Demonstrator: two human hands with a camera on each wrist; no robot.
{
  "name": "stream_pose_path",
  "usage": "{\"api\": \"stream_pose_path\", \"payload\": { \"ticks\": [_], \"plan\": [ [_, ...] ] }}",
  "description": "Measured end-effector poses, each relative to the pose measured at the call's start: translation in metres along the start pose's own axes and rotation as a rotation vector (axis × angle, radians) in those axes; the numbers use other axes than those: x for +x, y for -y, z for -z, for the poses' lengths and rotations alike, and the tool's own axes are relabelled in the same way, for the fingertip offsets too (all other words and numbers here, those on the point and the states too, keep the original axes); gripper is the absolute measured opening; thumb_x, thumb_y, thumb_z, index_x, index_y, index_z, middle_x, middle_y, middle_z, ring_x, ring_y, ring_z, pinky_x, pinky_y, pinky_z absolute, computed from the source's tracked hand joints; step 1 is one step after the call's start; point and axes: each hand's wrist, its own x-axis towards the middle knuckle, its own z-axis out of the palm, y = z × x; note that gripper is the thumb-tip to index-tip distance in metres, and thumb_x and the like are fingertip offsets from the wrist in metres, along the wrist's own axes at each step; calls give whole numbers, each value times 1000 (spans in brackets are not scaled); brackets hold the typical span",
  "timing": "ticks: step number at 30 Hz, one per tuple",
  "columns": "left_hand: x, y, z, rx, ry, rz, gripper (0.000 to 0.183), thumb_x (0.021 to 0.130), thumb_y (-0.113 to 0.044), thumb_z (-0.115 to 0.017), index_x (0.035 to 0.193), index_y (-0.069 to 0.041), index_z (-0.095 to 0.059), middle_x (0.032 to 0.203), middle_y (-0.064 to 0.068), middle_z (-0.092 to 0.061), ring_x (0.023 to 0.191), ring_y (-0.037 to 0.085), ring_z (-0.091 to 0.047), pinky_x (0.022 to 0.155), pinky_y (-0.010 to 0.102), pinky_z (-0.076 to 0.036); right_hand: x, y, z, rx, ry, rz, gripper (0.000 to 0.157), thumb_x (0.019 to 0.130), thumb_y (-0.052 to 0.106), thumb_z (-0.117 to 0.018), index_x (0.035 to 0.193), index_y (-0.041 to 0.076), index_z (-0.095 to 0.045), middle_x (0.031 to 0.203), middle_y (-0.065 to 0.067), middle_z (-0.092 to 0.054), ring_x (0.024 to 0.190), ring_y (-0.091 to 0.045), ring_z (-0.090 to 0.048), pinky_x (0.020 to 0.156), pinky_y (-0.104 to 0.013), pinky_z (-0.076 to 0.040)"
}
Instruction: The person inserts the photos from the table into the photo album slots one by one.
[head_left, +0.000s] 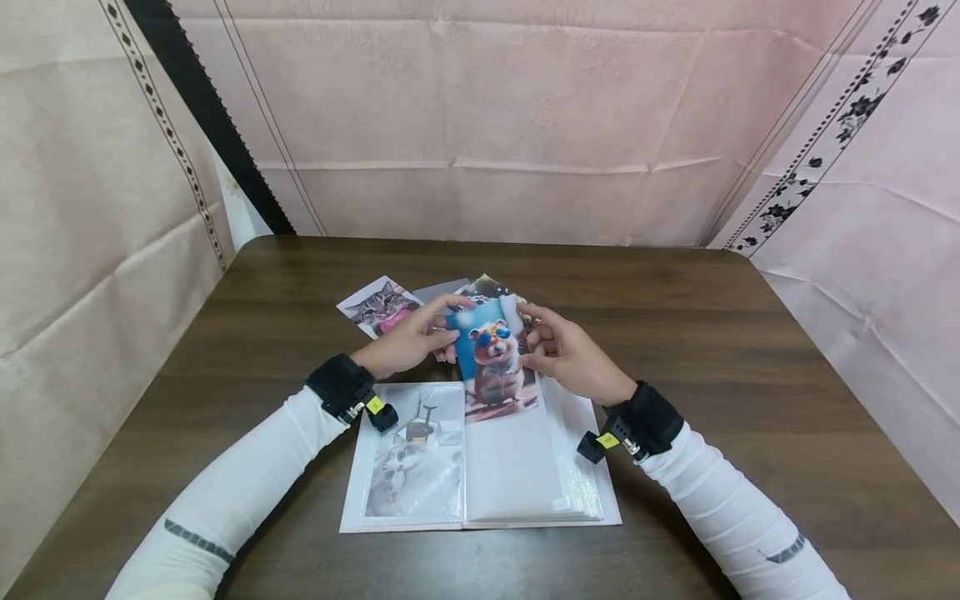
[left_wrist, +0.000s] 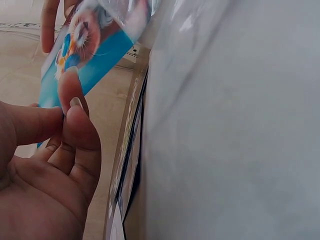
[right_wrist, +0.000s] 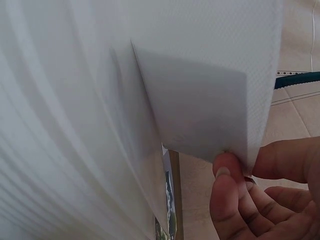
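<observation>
An open white photo album (head_left: 401, 524) lies on the table, a pale picture (head_left: 408, 475) in its left page's clear pocket. Over the right page (head_left: 512, 475) stands a glossy photo (head_left: 497, 371) of a furry animal in blue sunglasses, its lower part overlapping the page. My left hand (head_left: 412, 337) pinches the photo's left edge near the top between thumb and fingertips. On the other side, my right hand (head_left: 576, 360) pinches the lifted page's edge beside the photo. Through the translucent page, the right wrist view shows a darker rectangle (right_wrist: 200, 100) next to those fingertips.
Behind the album lie loose photos, among them a cat photo (head_left: 382, 307) and a dark patterned one (head_left: 486, 287) partly covered by the held photo. All rest on a brown wooden table (head_left: 712, 333). Pale patterned cloth (head_left: 525, 108) hangs beyond it.
</observation>
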Motion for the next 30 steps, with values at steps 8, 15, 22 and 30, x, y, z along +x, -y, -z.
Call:
{"api": "stream_pose_path", "payload": {
  "ticks": [8,15,22,30],
  "plan": [
    [-1,-1,-3,3,10,12,42,101,-14,-45,139,-29,-42,93,21,-57,80,35,-59,74,37,-50,-1,0,0,4,11,1,76,87,5,-66,152,13,-26,100,-14,-58,90,-26,-55,78,-23,-49],
    [-4,-1,-4,13,9,30,40,100,-15,-47,138,-27,-44,88,20,-59,79,35,-59,73,36,-50,-2,-1,-1,3,20,2,78,87,6,-66,152,14,-26,99,-14,-60,85,-25,-57,80,-24,-50],
    [-5,0,-4,7,24,23,39,100,-15,-48,137,-25,-47,86,19,-59,79,34,-59,74,37,-50,-3,0,-2,-3,21,-1,78,87,6,-66,152,13,-25,101,-14,-61,87,-24,-57,82,-26,-51],
    [-3,0,-3,24,41,3,38,100,-16,-49,137,-23,-49,89,20,-59,79,35,-59,74,39,-51,-3,-1,-1,6,20,-1,77,87,7,-66,153,13,-25,100,-14,-61,88,-25,-58,82,-25,-50]
  ]
}}
